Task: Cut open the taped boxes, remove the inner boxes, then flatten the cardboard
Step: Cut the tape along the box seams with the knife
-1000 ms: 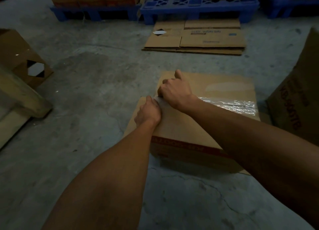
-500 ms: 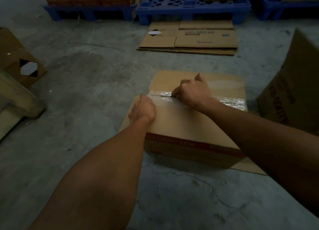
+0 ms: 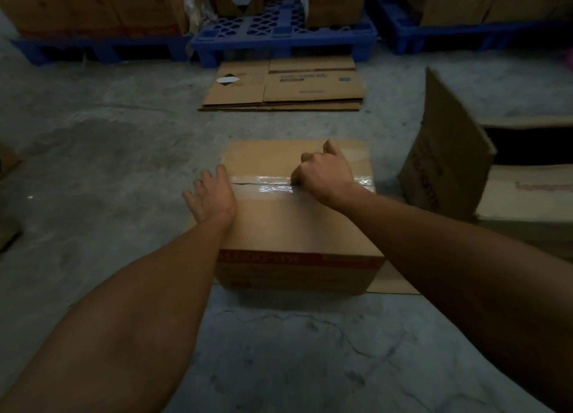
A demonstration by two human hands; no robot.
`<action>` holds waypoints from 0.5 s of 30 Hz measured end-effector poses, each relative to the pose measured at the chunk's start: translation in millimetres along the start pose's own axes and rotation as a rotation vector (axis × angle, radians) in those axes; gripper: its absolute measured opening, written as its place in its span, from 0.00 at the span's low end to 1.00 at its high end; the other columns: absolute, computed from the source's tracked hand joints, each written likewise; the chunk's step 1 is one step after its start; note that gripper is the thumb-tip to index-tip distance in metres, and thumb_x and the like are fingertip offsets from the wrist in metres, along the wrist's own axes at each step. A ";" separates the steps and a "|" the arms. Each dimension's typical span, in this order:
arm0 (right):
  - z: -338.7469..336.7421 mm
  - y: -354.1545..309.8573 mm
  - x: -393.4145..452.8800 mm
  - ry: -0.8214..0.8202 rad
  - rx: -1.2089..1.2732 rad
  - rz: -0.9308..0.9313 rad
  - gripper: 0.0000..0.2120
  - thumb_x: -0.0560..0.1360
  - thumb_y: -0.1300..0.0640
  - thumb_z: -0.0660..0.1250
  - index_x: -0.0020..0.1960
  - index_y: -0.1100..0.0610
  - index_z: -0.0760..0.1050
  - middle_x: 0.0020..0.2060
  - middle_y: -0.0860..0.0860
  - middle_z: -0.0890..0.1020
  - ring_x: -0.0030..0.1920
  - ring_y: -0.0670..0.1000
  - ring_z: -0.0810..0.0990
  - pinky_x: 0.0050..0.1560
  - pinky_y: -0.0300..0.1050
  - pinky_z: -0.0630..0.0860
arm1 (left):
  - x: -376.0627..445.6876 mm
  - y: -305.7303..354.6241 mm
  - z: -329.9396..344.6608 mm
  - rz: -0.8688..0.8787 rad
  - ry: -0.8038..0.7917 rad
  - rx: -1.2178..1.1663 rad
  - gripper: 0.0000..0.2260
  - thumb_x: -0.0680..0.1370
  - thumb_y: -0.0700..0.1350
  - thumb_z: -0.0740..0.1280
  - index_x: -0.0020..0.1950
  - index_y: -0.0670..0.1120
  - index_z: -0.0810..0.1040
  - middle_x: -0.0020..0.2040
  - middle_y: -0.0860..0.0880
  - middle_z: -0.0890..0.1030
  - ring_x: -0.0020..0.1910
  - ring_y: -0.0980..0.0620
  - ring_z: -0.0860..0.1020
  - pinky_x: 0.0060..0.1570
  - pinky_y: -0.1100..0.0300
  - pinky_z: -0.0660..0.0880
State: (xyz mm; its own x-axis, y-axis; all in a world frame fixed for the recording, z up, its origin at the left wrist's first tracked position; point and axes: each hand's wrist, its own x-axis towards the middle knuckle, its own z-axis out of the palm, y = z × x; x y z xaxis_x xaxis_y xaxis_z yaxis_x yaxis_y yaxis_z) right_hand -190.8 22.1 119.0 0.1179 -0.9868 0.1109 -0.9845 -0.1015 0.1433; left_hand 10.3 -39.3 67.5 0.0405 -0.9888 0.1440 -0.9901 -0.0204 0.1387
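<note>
One taped box point(image 3: 297, 226) on floor point(image 3: 124, 164), tape point(image 3: 273, 184) split along top. Left hand point(image 3: 212, 195) flat on box's left edge, fingers spread. Right hand point(image 3: 324, 172) fisted on tape; what it holds is hidden. Flat cardboard point(image 3: 285, 85) beyond.

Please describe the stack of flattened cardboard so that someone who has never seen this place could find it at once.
Look at the middle blue pallet by the far wall. On the concrete floor just in front of it lies the stack of flattened cardboard, beyond the taped box that the hands work on. Unlike every other box here, it lies flat, with a black-and-white diamond label on its left part.
</note>
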 end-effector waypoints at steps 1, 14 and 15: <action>0.5 6.8 -4.2 -0.015 0.006 0.022 0.13 0.81 0.51 0.60 0.59 0.42 0.82 0.54 0.49 0.81 0.53 0.52 0.79 0.58 0.49 0.53 | 1.9 1.7 -0.3 0.022 0.017 0.003 0.16 0.82 0.39 0.51 0.67 0.50 0.69 0.64 0.42 0.72 0.63 0.41 0.71 0.61 0.45 0.64; 5.7 27.1 -21.9 -0.150 0.290 0.194 0.13 0.80 0.51 0.63 0.61 0.41 0.80 0.57 0.53 0.78 0.59 0.59 0.77 0.55 0.53 0.74 | -18.2 72.2 14.7 0.412 -0.279 -0.124 0.23 0.83 0.60 0.46 0.79 0.65 0.53 0.82 0.52 0.49 0.80 0.46 0.46 0.74 0.34 0.40; 7.7 26.5 -21.6 -0.148 0.305 0.188 0.13 0.79 0.52 0.64 0.60 0.42 0.81 0.56 0.53 0.78 0.58 0.59 0.78 0.52 0.52 0.75 | -17.5 69.0 15.1 0.411 -0.269 -0.117 0.23 0.83 0.60 0.45 0.79 0.65 0.53 0.82 0.53 0.49 0.80 0.47 0.46 0.74 0.34 0.40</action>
State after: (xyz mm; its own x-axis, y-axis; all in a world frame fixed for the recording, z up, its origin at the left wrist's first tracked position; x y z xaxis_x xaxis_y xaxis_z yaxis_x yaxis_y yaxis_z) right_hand -220.5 39.7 112.8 -0.0668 -0.9970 -0.0386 -0.9833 0.0724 -0.1672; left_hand -60.8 -25.6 59.8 -0.4012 -0.9149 -0.0454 -0.8945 0.3806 0.2347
